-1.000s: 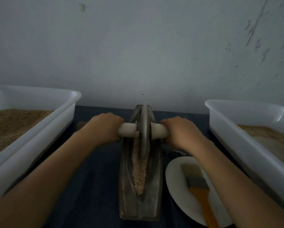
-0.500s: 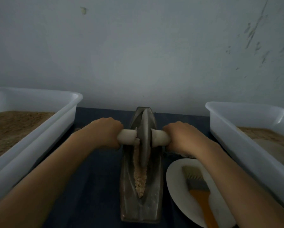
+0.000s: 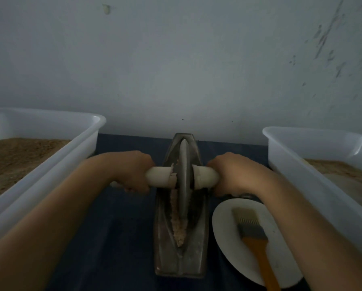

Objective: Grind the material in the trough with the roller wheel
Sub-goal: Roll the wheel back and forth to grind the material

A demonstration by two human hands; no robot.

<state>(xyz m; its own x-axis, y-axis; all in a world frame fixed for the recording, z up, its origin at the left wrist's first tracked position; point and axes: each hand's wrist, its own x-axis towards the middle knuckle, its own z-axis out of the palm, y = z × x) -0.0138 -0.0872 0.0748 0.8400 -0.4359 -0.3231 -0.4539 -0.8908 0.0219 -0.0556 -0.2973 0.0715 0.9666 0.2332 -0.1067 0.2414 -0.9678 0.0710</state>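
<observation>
Both hands grip the handle: my left hand (image 3: 131, 171) curls round its left end and my right hand (image 3: 230, 175) round its right end. Between them I see the wheel (image 3: 184, 179), a thin grey disc, standing upright in the trough (image 3: 181, 259). Pale crushed material (image 3: 177, 223) lies in the trough's groove, nearer me than the wheel. Left of the trough, a bin (image 3: 71, 152) holds brown powder; right of it, another bin (image 3: 291, 169) does too. A plate (image 3: 224, 232) beside the trough carries a brush (image 3: 251, 234).

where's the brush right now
The brush lies on the white plate at the lower right of the head view, just right of the trough, below the right hand.
</observation>
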